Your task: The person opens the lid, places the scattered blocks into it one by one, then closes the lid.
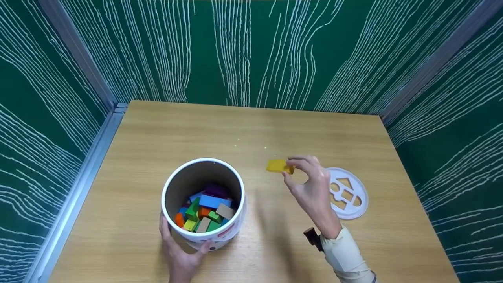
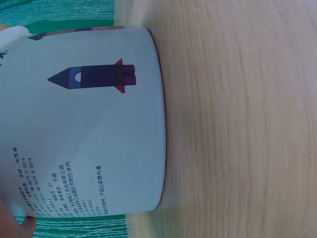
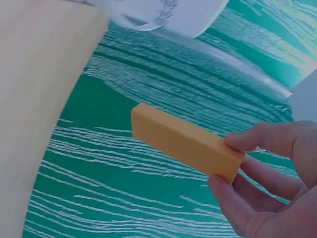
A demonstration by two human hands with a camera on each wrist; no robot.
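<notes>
A yellow rectangular block [image 1: 277, 165] is pinched at one end between the thumb and fingers of my right hand [image 1: 312, 188], raised above the table to the right of a white bucket [image 1: 235, 232]. The right wrist view shows the block's long smooth sides [image 3: 181, 141]. My left hand [image 1: 180, 251] grips the bucket low on its near left side, thumb in front and fingers around the left. Inside lie several coloured blocks, among them a blue one [image 1: 214, 201], a green one [image 1: 192, 210] and a purple one [image 1: 217, 191]. In the left wrist view the bucket wall bears a printed rocket [image 2: 99, 77].
A round white lid [image 1: 360, 192] with shaped cut-outs lies flat on the wooden table [image 1: 188, 129], behind and right of my right hand. Green panels with white wavy lines [image 1: 232, 51] stand around the table. A metal rail [image 1: 84, 181] runs along its left edge.
</notes>
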